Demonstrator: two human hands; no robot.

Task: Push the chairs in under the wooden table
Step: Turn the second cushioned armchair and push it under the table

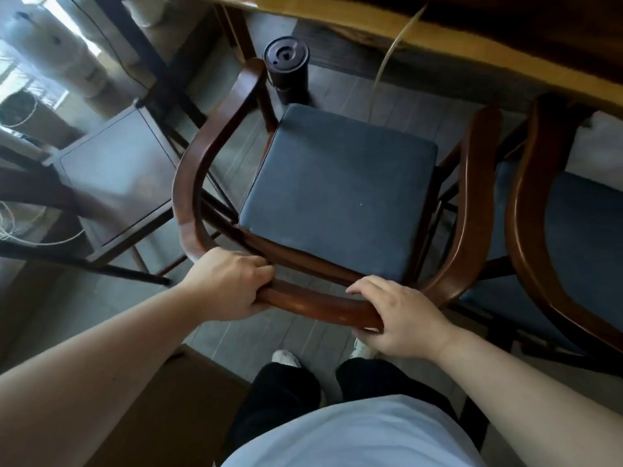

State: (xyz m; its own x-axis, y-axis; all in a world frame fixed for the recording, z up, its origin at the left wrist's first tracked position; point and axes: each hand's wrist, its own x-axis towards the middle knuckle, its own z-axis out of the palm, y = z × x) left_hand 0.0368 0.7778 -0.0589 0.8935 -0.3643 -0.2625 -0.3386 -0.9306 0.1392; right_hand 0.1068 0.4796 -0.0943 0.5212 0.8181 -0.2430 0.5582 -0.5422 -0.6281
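A dark wooden armchair with a curved back rail and a blue-grey seat cushion stands in front of me. Its front faces the wooden table, whose light edge runs across the top right. My left hand grips the left part of the back rail. My right hand grips the same rail further right. A second chair of the same kind stands to the right, its front partly under the table.
A black cylindrical bin stands on the grey plank floor beyond the chair. A low dark side table with thin legs is at the left. A pale cable hangs from the table. A cardboard box lies near my feet.
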